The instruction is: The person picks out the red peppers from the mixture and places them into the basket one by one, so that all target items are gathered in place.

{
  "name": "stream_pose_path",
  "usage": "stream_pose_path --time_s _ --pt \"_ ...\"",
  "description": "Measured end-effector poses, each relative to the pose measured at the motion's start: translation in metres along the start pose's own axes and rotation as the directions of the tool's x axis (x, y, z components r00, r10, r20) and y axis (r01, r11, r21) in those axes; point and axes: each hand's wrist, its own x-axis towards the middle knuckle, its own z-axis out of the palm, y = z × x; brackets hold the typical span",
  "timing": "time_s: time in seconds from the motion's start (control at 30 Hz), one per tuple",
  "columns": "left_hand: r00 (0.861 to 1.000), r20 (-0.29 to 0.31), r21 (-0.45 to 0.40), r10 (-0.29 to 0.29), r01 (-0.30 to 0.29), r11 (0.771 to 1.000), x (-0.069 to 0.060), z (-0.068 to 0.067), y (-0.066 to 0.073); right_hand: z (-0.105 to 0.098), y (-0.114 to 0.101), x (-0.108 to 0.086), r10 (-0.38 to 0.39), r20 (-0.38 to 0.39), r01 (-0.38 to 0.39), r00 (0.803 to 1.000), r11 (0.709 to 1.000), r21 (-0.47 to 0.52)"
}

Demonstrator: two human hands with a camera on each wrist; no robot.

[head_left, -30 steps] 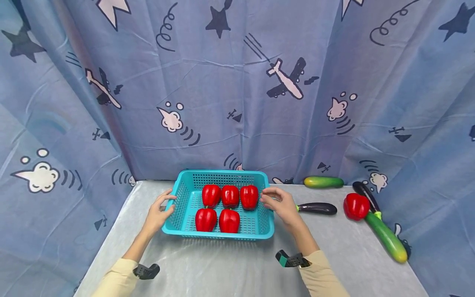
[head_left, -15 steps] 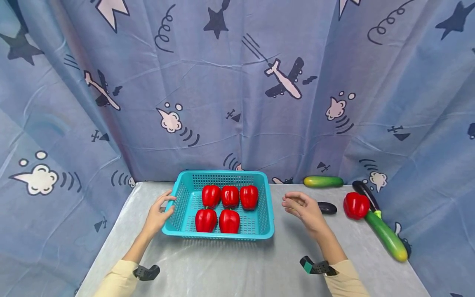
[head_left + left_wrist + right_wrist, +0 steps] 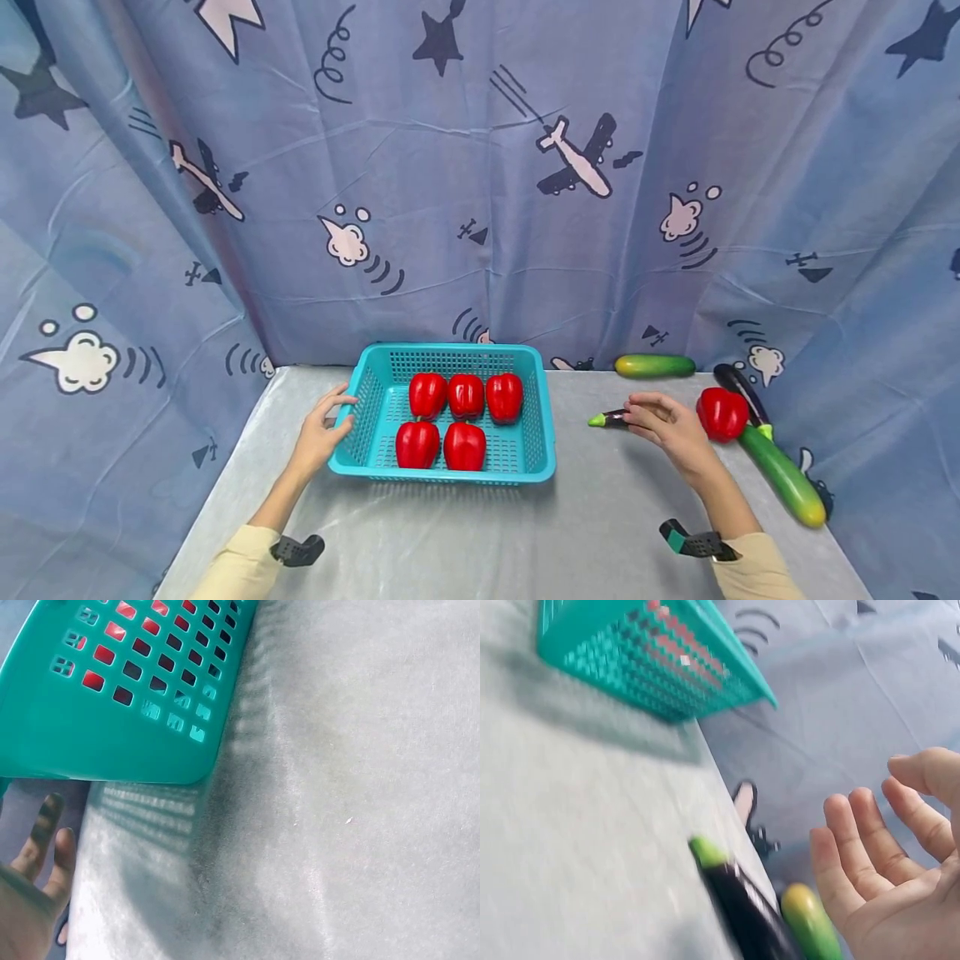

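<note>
A turquoise basket stands on the table with several red bell peppers in it. My left hand is at the basket's left rim, its fingertips over the edge; whether they touch is unclear. In the left wrist view its fingers are spread beside the basket. My right hand hovers over a dark eggplant, hiding all but its green stem end. The right wrist view shows that hand's fingers loosely bent with nothing between them, apart from the eggplant.
Right of my right hand lie a red bell pepper, a second eggplant and a green cucumber-like vegetable with a yellow end. A similar green vegetable lies at the table's back edge. A patterned blue curtain hangs behind.
My right hand has moved from the basket's right rim rightward to above the eggplant. My left hand, the basket and its peppers have stayed in place.
</note>
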Motion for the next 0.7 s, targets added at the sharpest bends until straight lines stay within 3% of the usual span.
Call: stream_pose_path --time_s 0.43,0.53,0.7 --pt "1.000 0.010 -0.013 -0.008 0.008 1.000 0.001 0.000 -0.001 -0.067 0.005 -0.013 -0.034 -0.032 0.033 0.999 0.999 -0.025" --pt "1.000 0.002 -0.021 0.002 -0.002 1.000 0.003 0.002 -0.009 -0.081 0.006 -0.013 -0.030 -0.069 0.029 0.997 0.999 -0.022" --pt "1.000 -0.009 -0.017 -0.012 0.011 1.000 0.008 0.006 -0.036 -0.104 0.006 -0.013 -0.007 -0.136 -0.002 0.991 0.998 -0.064"
